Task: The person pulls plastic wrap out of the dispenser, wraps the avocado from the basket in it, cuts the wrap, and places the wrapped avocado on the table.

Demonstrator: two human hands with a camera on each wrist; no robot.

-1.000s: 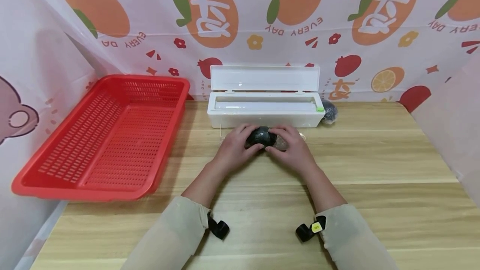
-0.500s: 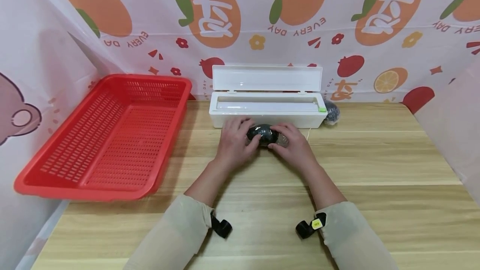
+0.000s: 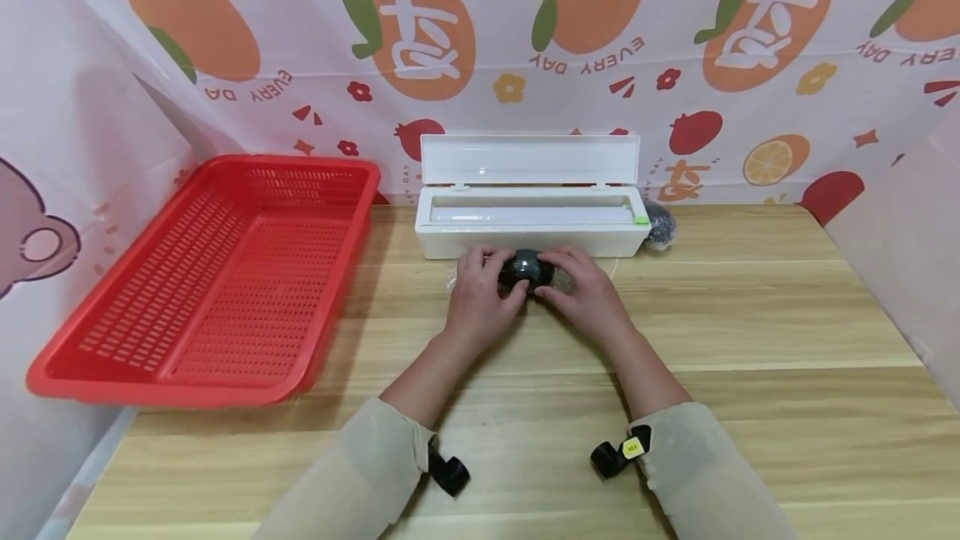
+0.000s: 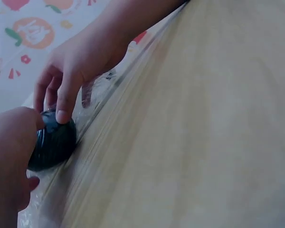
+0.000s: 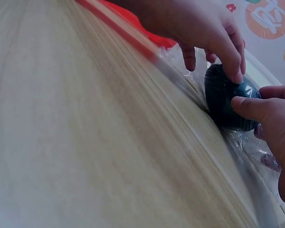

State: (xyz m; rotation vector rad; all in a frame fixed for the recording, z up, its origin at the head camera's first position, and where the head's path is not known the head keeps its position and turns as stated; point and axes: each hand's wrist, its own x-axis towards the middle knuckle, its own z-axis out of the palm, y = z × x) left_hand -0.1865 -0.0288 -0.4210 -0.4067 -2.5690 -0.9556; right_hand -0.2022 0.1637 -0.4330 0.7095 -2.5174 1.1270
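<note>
A dark green, glossy, rounded item (image 3: 527, 265) in clear cling film (image 3: 564, 280) lies on the table, just in front of a white box; its kind I cannot tell. My left hand (image 3: 480, 297) holds it from the left, thumb at the near side and fingers at the far side. From the right, my right hand (image 3: 589, 298) grips it the same way. In the left wrist view, the item (image 4: 56, 142) sits between both hands, with loose film around it. The right wrist view shows a thumb pressing the item's (image 5: 223, 107) wrapped surface.
The open white cling film box (image 3: 532, 242) stands behind the hands, lid raised, roll inside. A dark film-wrapped ball (image 3: 661, 227) sits at its right end. A red perforated basket (image 3: 247, 298) is on the left. A fruit-print cloth (image 3: 510, 40) hangs behind the wooden table (image 3: 750, 340).
My left hand drew back from the box's front and shifted slightly right, its fingers settling again on the wrapped item. My right hand stays nearly where it was. The view shifted slightly.
</note>
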